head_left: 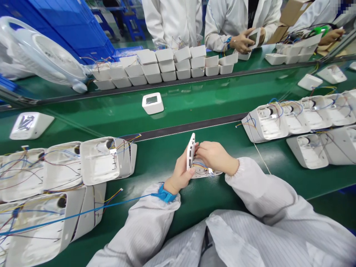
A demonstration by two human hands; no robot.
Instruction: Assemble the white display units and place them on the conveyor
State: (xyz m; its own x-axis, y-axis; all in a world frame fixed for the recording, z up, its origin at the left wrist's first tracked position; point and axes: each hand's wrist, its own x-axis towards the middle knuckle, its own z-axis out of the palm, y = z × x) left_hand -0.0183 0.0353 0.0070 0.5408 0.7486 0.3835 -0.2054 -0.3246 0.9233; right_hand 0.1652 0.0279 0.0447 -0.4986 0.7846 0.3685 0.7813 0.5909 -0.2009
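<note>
My left hand [180, 173], with a blue wrist strap [166, 193] at its wrist, grips a thin white cover panel [190, 152] with dark slots along its edge. The panel is tilted up almost on end. Close behind it, my right hand [217, 155] has its fingers curled together by the panel's inner side; whatever they pinch is hidden. Under both hands lies a white plastic housing [200, 172], partly covered by them. Coloured wires and a small white connector [210, 171] show inside it.
Open white housings with loose wires [101, 161] are stacked at left, and more [271, 122] stand at right. A finished-looking white unit with a screen [152, 103] sits on the green belt [119, 115]. Across it are a fan [47, 52], stacked housings [167, 66] and co-workers' hands [244, 41].
</note>
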